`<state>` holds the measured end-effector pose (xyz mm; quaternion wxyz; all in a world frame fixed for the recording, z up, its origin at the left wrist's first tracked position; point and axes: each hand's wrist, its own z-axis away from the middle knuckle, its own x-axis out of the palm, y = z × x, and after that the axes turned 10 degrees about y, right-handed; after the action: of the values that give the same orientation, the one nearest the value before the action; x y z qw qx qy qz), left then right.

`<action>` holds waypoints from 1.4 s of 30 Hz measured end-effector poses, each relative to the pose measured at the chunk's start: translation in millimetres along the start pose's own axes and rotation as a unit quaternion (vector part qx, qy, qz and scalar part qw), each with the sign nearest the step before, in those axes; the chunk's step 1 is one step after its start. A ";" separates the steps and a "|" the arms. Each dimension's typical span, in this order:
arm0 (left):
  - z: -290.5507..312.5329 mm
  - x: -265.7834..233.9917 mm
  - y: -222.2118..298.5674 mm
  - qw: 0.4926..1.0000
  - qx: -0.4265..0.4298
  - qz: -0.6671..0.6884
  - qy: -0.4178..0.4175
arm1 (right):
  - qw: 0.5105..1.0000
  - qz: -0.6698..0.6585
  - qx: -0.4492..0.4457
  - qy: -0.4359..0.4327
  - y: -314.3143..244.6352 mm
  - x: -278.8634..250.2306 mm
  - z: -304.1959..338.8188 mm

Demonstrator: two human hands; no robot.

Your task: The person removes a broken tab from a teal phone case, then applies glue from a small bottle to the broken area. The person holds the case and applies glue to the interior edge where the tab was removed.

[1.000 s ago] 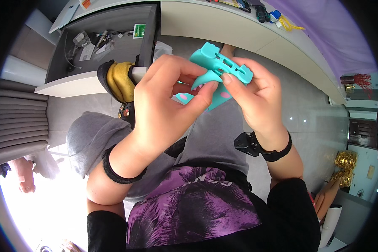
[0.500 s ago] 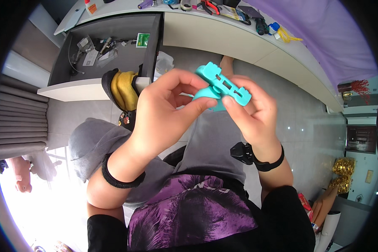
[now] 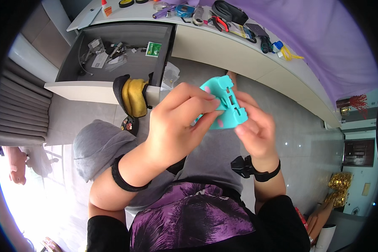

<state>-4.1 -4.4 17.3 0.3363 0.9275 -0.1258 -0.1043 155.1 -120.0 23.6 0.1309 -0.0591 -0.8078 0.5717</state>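
In open drawer [image 3: 113,63]: small green square packet [image 3: 153,49]. Both hands, left [image 3: 178,122], right [image 3: 256,128], clamped on turquoise slotted piece [image 3: 222,105].

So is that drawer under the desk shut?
No, the drawer is pulled out, and small packets and cables lie in plain sight inside it.

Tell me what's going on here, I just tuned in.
A seated person holds a teal plastic piece with slots in both bare hands above the lap. The left hand pinches it from the left, the right hand grips its right side. Behind, a drawer stands open under a desk strewn with tools.
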 end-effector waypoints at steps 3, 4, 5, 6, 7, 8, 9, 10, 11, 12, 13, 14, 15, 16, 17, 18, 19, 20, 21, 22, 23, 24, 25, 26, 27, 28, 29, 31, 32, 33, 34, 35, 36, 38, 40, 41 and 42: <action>-4.7 -6.3 -2.9 0.997 -0.044 0.047 -0.051 | 0.999 0.025 -0.008 -0.026 -1.3 -8.9 -0.5; -4.6 -6.9 -3.1 0.993 -0.062 0.072 -0.069 | 0.996 0.077 -0.023 -0.030 -1.6 -11.1 -0.3; -3.4 -6.8 -2.8 0.992 -0.065 0.083 -0.071 | 0.991 0.119 -0.051 -0.038 -2.0 -13.0 0.0; -2.2 -6.4 -2.8 0.990 -0.069 0.094 -0.074 | 0.988 0.148 -0.036 -0.002 -2.0 -13.2 1.5; -0.5 -5.7 -2.5 0.989 -0.064 0.106 -0.079 | 0.990 0.138 -0.026 0.001 -2.0 -14.1 1.7; 0.2 -5.4 -3.1 0.989 -0.063 0.104 -0.081 | 0.992 0.126 -0.016 0.003 -1.7 -14.0 2.1; 1.0 -4.8 -3.9 0.990 -0.054 0.102 -0.087 | 0.994 0.109 -0.012 0.011 -1.0 -14.1 1.5; 1.3 -4.6 -4.9 0.990 -0.045 0.098 -0.093 | 0.993 0.103 0.024 0.044 -0.8 -12.8 2.6; 1.2 -4.6 -6.1 0.986 -0.069 0.103 -0.108 | 0.993 0.113 0.008 0.041 0.7 -11.7 1.5; 1.3 -4.7 -7.2 0.982 -0.094 0.106 -0.124 | 0.992 0.120 -0.007 0.042 2.1 -11.0 -0.2; 0.8 -5.3 -8.2 0.977 -0.122 0.110 -0.137 | 0.990 0.135 -0.011 0.045 3.3 -9.8 -2.2; 1.1 -5.0 -8.8 0.970 -0.153 0.117 -0.149 | 0.983 0.178 -0.051 0.018 4.0 -10.2 -5.4; 1.1 -5.0 -8.9 0.966 -0.171 0.118 -0.151 | 0.976 0.203 -0.072 0.028 4.0 -9.3 -7.7; 1.6 -4.9 -8.8 0.962 -0.192 0.122 -0.150 | 0.969 0.226 -0.096 0.043 4.5 -7.9 -9.5; 2.3 -4.1 -8.1 0.958 -0.208 0.133 -0.148 | 0.959 0.247 -0.125 0.055 3.7 -6.4 -10.5; 2.4 -4.1 -8.4 0.951 -0.218 0.150 -0.161 | 0.956 0.259 -0.123 0.068 2.8 -4.7 -11.1; 3.0 -3.6 -8.0 0.944 -0.223 0.175 -0.171 | 0.967 0.228 -0.091 0.064 1.7 -3.1 -11.1; 3.3 -2.8 -7.9 0.935 -0.228 0.205 -0.178 | 0.977 0.197 -0.059 0.060 -1.0 -0.9 -8.2; 3.6 -1.9 -8.1 0.936 -0.224 0.216 -0.166 | 0.982 0.178 -0.024 0.063 -3.3 0.7 -5.3; 3.9 -0.3 -8.0 0.935 -0.219 0.233 -0.151 | 0.988 0.153 -0.015 0.014 -5.0 2.2 -3.0; 3.5 0.7 -8.9 0.932 -0.223 0.252 -0.137 | 0.983 0.179 -0.008 0.045 -6.1 2.9 -1.0; 4.0 1.3 -8.4 0.939 -0.211 0.242 -0.121 | 0.979 0.192 -0.024 0.062 -5.0 3.5 -0.6; 3.8 1.7 -8.8 0.944 -0.207 0.235 -0.107 | 0.975 0.204 -0.041 0.078 -3.6 3.6 -0.3; 3.5 1.7 -9.1 0.947 -0.204 0.230 -0.095 | 0.973 0.194 -0.005 0.124 -3.7 2.9 0.9; 3.4 1.7 -9.0 0.947 -0.203 0.227 -0.102 | 0.975 0.186 0.003 0.119 -2.3 2.1 0.6; 2.3 0.6 -10.1 0.947 -0.203 0.224 -0.110 | 0.976 0.180 0.022 0.121 -1.5 1.7 1.3; 2.4 -0.2 -9.7 0.945 -0.206 0.226 -0.118 | 0.976 0.175 0.041 0.123 -1.1 1.2 1.5; -0.4 -1.8 -13.1 0.941 -0.222 0.218 -0.134 | 0.981 0.147 0.058 0.115 1.7 2.1 1.2; 0.1 -1.9 -12.7 0.935 -0.249 0.213 -0.135 | 0.983 0.133 0.066 0.112 2.7 2.3 0.6; -0.6 -2.5 -14.7 0.921 -0.279 0.234 -0.139 | 0.984 0.121 0.072 0.110 4.0 3.1 0.5; 0.5 -2.9 -14.5 0.900 -0.327 0.252 -0.138 | 0.986 0.106 0.077 0.106 4.4 3.9 0.1; 1.9 -3.0 -15.3 0.878 -0.365 0.280 -0.133 | 0.987 0.094 0.078 0.104 5.0 3.9 0.4; 1.4 -4.0 -17.1 0.874 -0.388 0.261 -0.133 | 0.989 0.079 0.075 0.104 5.7 4.9 0.0; 0.8 -6.4 -21.3 0.866 -0.405 0.262 -0.129 | 0.984 0.014 0.125 0.128 5.9 4.2 0.6; 0.2 -7.2 -23.6 0.833 -0.456 0.281 -0.142 | 0.978 -0.015 0.143 0.150 6.4 3.5 1.5; -0.5 -6.7 -24.3 0.817 -0.464 0.310 -0.143 | 0.977 -0.011 0.139 0.160 8.1 4.7 1.8; 2.4 -4.1 -20.3 0.840 -0.445 0.269 -0.157 | 0.980 -0.010 0.128 0.152 9.5 5.8 1.6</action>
<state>-5.4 10.5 2.8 0.7037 0.5789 -0.3610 -0.1984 148.6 -116.8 15.1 0.2647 -0.1202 -0.6989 0.6535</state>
